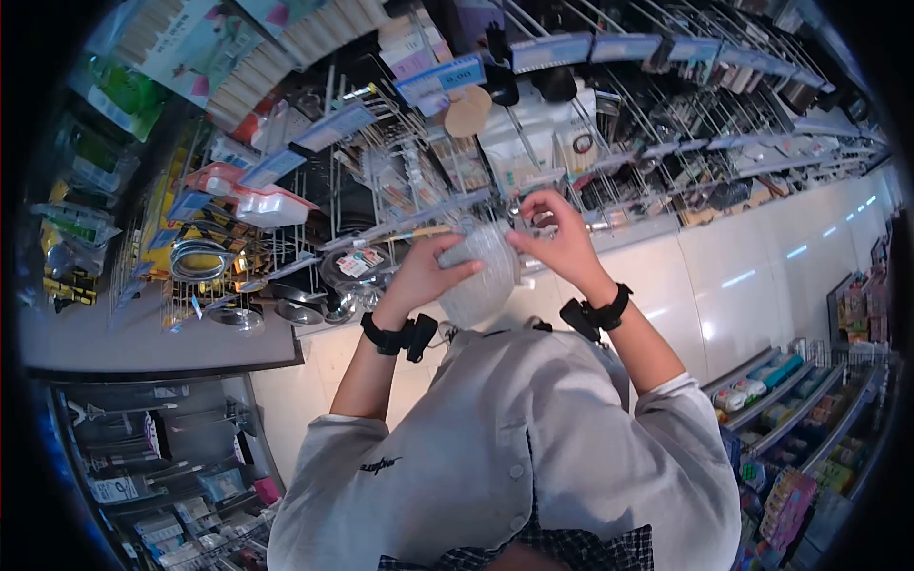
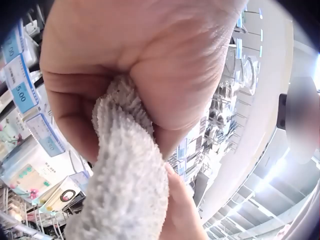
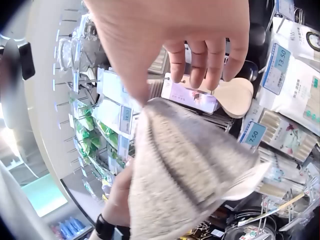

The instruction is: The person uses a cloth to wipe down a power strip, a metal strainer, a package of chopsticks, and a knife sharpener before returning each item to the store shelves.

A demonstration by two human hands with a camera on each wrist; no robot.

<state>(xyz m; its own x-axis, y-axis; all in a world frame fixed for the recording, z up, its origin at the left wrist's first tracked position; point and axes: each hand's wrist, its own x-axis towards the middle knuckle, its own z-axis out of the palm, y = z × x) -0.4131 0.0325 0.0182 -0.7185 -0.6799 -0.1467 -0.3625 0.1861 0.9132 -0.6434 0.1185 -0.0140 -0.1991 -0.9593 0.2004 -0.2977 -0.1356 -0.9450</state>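
Observation:
My left hand (image 1: 426,273) grips a pale grey, nubbly cloth (image 1: 484,271) in front of my body. In the left wrist view the cloth (image 2: 127,175) is bunched between thumb and fingers and hangs down in a thick fold. My right hand (image 1: 562,243) is at its other side, with the thumb at the cloth's upper edge. Loosely bent, the right fingers (image 3: 197,65) stand away from the fabric in the right wrist view. There the cloth (image 3: 170,165) shows layered folds, and a white tag (image 3: 248,182) sticks out at one side.
Store racks with hooks and blue price labels (image 1: 443,81) stand right ahead, holding packaged kitchen goods, a red and white pack (image 1: 257,195) and pans. Pale floor tiles (image 1: 733,276) lie to the right. Lower shelves (image 1: 790,400) stand at the right, with another rack (image 1: 171,457) lower left.

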